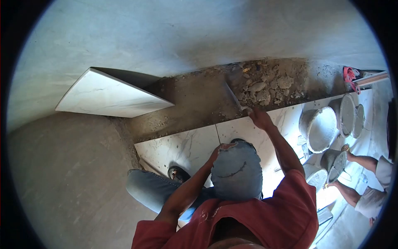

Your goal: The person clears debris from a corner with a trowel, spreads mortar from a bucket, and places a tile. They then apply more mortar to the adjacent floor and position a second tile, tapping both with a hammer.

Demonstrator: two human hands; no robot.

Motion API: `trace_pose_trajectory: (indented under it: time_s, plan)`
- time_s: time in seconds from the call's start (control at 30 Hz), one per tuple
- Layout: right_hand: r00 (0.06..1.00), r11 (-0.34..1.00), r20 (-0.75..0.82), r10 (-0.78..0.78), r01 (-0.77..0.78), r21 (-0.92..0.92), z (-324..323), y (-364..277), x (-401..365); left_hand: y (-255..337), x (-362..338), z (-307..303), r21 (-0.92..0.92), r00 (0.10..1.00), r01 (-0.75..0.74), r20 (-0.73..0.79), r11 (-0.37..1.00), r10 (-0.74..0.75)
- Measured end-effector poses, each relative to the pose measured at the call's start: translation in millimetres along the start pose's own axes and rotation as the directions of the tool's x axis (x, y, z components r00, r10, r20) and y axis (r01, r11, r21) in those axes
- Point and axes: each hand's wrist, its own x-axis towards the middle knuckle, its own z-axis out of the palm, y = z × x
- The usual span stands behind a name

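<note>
My right hand (260, 119) is closed round the handle of a trowel (233, 96). The trowel's blade stands on edge in the dirt strip (186, 99), at the left side of a heap of rubble (267, 89). My left hand (222, 150) rests against my bent knee, at its upper left side; its fingers are partly hidden, and whether they are open or closed does not show. White marbled floor tiles (192, 145) run along the near side of the dirt strip, under my feet.
A loose white tile (112, 96) leans against the wall at the left. Mortar-covered buckets (323, 129) stand at the right. Another person's hands (347, 152) are at a bucket (335, 162) there. A pink plastic bag (350, 76) lies at the far right corner.
</note>
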Motion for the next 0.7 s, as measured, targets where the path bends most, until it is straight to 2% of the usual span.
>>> trace_pose_trajectory:
  time_s: [0.03, 0.07, 0.1, 0.17, 0.23, 0.27, 0.33, 0.4, 0.47, 0.5, 0.53, 0.57, 0.63, 0.67, 0.7]
  plan:
    - [1.0, 1.0, 0.009, -0.005, 0.005, 0.002, -1.5, -5.6, 1.8, -4.7, 10.1, -1.2, 0.31, 0.989, -0.142, 0.071, 0.94, 0.126]
    - [0.986, 0.988, 0.079, -0.15, 0.152, -0.026, -4.8, -18.2, -0.4, -11.5, 12.2, -1.3, 0.576, 0.962, -0.273, 0.173, 0.771, 0.211]
    - [0.945, 0.953, 0.147, -0.291, 0.3, -0.045, -4.4, -30.9, 0.7, -17.9, 14.3, 0.1, 0.606, 0.953, -0.302, 0.193, 0.736, 0.232]
    - [0.878, 0.896, 0.204, -0.432, 0.444, -0.015, 16.3, -64.0, 14.1, -26.1, 17.9, 3.0, 0.529, 0.972, -0.232, 0.142, 0.816, 0.185]
    - [0.85, 0.915, 0.384, -0.361, 0.402, -0.027, 44.5, -95.1, 39.6, -32.5, 22.3, 1.5, 0.512, 0.98, -0.201, 0.102, 0.835, 0.173]
    - [0.851, 0.916, 0.381, -0.362, 0.401, -0.025, 46.8, -92.6, 48.4, -33.4, 23.5, -0.9, 0.511, 0.981, -0.191, 0.083, 0.838, 0.173]
    - [0.8, 0.816, 0.405, -0.443, 0.547, -0.188, 57.0, -85.5, 56.3, -37.6, 20.8, -9.6, 0.503, 0.986, -0.155, 0.025, 0.85, 0.165]
    - [0.825, 0.823, 0.327, -0.461, 0.535, -0.192, 15.7, -67.6, 42.7, -30.4, 14.7, -11.9, 0.496, 0.986, -0.136, -0.013, 0.858, 0.163]
    - [0.85, 0.901, 0.51, -0.133, 0.318, -0.295, -41.2, -60.7, 32.1, -9.3, 3.6, -6.9, 0.759, 0.932, -0.321, 0.144, 0.567, 0.334]
    - [0.895, 0.88, 0.42, -0.149, 0.314, -0.358, -42.7, -19.4, 36.9, -12.5, 3.7, -10.7, 0.754, 0.931, -0.322, 0.143, 0.572, 0.336]
    - [0.93, 0.856, 0.327, -0.168, 0.302, -0.42, -42.3, 16.9, 39.4, -20.0, 5.2, -14.8, 0.694, 0.947, -0.265, 0.058, 0.67, 0.315]
    - [0.931, 0.854, 0.33, -0.158, 0.297, -0.427, -52.6, 24.3, 30.7, -26.6, 6.1, -17.0, 0.62, 0.96, -0.208, -0.019, 0.757, 0.279]
    - [0.991, 0.876, 0.098, -0.087, 0.123, -0.466, -77.5, 25.5, 7.6, -31.3, 7.9, -17.0, 0.531, 0.959, -0.256, 0.032, 0.808, 0.282]
    - [0.98, 0.9, -0.008, -0.197, 0.178, -0.398, -66.2, 27.9, 0.8, -31.8, 9.2, -15.6, 0.447, 0.955, -0.291, 0.084, 0.846, 0.284]
    - [0.969, 0.903, -0.008, -0.247, 0.227, -0.364, -51.0, 25.0, -1.4, -30.3, 11.0, -10.4, 0.448, 0.954, -0.296, 0.1, 0.844, 0.282]
